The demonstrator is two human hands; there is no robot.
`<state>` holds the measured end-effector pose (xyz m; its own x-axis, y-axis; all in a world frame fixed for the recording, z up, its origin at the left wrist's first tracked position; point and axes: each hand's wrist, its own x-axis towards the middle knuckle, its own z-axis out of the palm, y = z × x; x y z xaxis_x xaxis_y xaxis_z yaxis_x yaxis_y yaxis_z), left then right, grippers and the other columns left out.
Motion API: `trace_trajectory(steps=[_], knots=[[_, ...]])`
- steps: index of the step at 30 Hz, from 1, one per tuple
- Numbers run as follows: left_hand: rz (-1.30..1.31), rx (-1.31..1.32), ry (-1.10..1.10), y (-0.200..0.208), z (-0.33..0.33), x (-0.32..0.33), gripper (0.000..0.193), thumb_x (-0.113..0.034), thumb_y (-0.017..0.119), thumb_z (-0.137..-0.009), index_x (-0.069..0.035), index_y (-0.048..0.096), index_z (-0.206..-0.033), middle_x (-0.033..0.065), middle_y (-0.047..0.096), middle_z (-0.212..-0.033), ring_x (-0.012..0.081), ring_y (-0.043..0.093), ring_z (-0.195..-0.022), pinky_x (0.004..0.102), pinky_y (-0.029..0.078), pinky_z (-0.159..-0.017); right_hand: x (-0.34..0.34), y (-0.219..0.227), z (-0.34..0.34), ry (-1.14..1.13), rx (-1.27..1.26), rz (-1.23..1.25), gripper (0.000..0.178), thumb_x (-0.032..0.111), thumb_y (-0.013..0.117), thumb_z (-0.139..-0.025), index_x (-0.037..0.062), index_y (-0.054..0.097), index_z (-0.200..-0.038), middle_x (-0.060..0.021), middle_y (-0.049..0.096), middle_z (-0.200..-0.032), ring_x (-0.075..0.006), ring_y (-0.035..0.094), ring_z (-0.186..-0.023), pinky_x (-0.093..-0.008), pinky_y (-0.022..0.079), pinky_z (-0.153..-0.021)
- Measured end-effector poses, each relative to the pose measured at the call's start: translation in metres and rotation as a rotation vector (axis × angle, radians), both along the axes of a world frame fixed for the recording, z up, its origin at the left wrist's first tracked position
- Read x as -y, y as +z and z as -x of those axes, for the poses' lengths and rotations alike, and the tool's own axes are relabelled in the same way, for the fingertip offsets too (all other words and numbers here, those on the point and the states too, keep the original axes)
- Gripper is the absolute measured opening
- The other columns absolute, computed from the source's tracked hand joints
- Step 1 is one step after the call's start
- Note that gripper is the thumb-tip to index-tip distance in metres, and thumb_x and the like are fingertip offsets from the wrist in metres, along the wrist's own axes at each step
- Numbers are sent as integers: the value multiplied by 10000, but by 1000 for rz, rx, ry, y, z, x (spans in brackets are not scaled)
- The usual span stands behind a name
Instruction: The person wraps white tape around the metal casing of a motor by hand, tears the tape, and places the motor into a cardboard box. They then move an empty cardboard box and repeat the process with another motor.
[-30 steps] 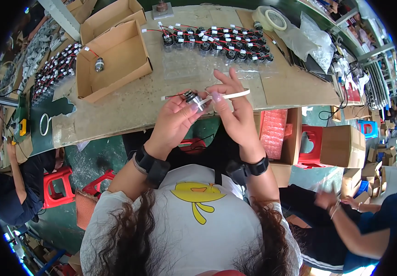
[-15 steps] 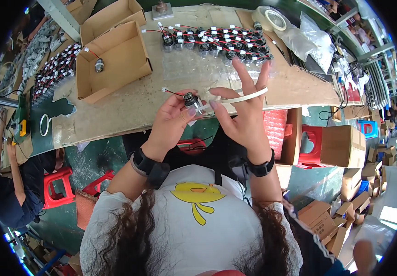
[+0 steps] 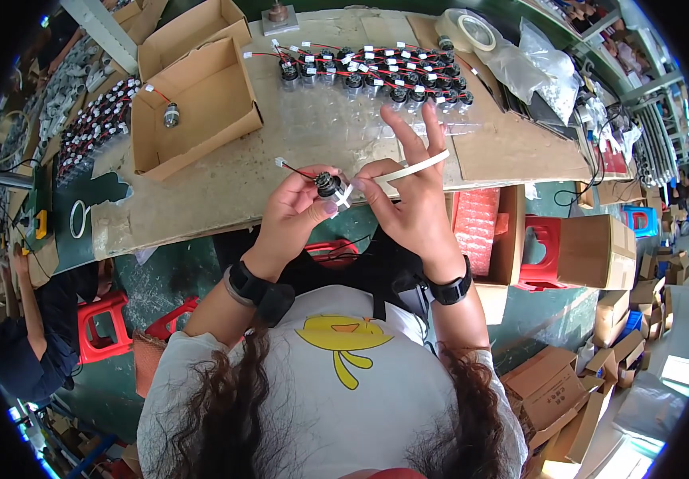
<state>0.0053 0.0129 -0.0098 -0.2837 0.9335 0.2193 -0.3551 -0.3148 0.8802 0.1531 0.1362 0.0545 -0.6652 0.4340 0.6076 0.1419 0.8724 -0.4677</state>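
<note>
Over the near edge of the table, my left hand (image 3: 290, 219) is closed on a small motor (image 3: 327, 184) with a black end and a metal body. A red-black lead with a white plug (image 3: 280, 162) sticks out from it to the left. White tape (image 3: 344, 199) lies across the motor's side. My right hand (image 3: 414, 211) pinches the tape close beside the motor with thumb and forefinger. A thin ring of white tape (image 3: 416, 168) hangs around its raised fingers.
Several similar motors (image 3: 376, 72) stand in clear plastic trays (image 3: 320, 116) at the back. An open cardboard box (image 3: 193, 148) holding one motor (image 3: 171, 115) is at left, beside more motors (image 3: 93, 124). Tape rolls (image 3: 472, 33) and plastic bags (image 3: 548, 72) lie back right. Another person (image 3: 37, 319) sits far left.
My right hand has moved slightly left, closer to the motor, and its raised fingers have come closer together. The white tape now lies more plainly across the motor's side.
</note>
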Motion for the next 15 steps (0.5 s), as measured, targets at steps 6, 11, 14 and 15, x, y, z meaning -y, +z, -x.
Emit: trace_trajectory(steps=[6, 11, 14, 15], knots=[[26, 212, 13, -3, -8, -4, 423, -11, 626, -872, -27, 488, -1272, 57, 561, -1196, 159, 537, -1112, 321, 421, -978, 9, -5, 7, -51, 21, -44, 92, 98, 746, -739, 109, 715, -825, -98, 439, -1423, -420, 144, -1420, -597, 118, -1108], [25, 216, -6, -8, -6, -8, 454, 3, 620, -868, -25, 475, -1297, 58, 552, -1213, 163, 532, -1126, 335, 417, -995, 7, -1, 5, -47, 15, -60, 86, 79, 731, -740, 107, 708, -818, -96, 453, -1410, -427, 141, -1418, -615, 120, -1100], [33, 217, -22, -4, -3, -5, 457, 5, 621, -866, -21, 474, -1297, 60, 553, -1207, 165, 532, -1127, 341, 414, -1006, 5, 1, 2, 0, -1, -24, 77, 75, 727, -739, 106, 704, -805, -96, 464, -1398, -430, 144, -1417, -621, 124, -1097], [36, 217, -31, -4, -3, -4, 458, 6, 621, -865, -19, 473, -1298, 61, 553, -1204, 166, 532, -1127, 343, 412, -1011, 5, 1, 2, 4, 2, -24, 78, 75, 728, -738, 107, 701, -804, -96, 468, -1394, -431, 146, -1416, -622, 129, -1095]])
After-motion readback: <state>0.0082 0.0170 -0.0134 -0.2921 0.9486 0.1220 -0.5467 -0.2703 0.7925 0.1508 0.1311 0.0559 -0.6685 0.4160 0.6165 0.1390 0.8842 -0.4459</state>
